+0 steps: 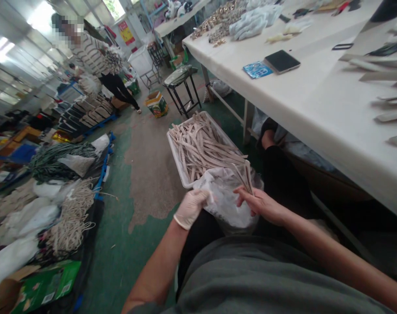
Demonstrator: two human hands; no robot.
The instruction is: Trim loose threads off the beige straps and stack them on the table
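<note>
Along the right side of the frame, a long white tabletop (316,100) is seen. Near the centre, a shallow white plastic crate (177,162) is set on the floor and heaped with long, flat beige strips (201,144). Weight is likely to be gathered in the filled crate, which would best be taken by opposite rims. The loose strips are judged light, bendable and not fragile, but easily tangled; they would best be drawn out by an end.

Below the crate, in the lower centre, a clear, crumpled plastic bag (225,203) is rested on the person's lap. It is judged thin, soft and rather slippery, and best gripped by its gathered rim; its contents cannot be made out.

Over the bag's right part, a small bundle of folded beige strips (247,176) is held upright. A springy feel is expected, so a pinch low on the bundle would be suitable.

By the left hand (192,207), covered in a thin whitish glove, the bag's edge is pinched with the fingers closed. By the bare right hand (262,205), the bundle is clamped near its lower end, with the other fingers partly curled over the bag.
</note>
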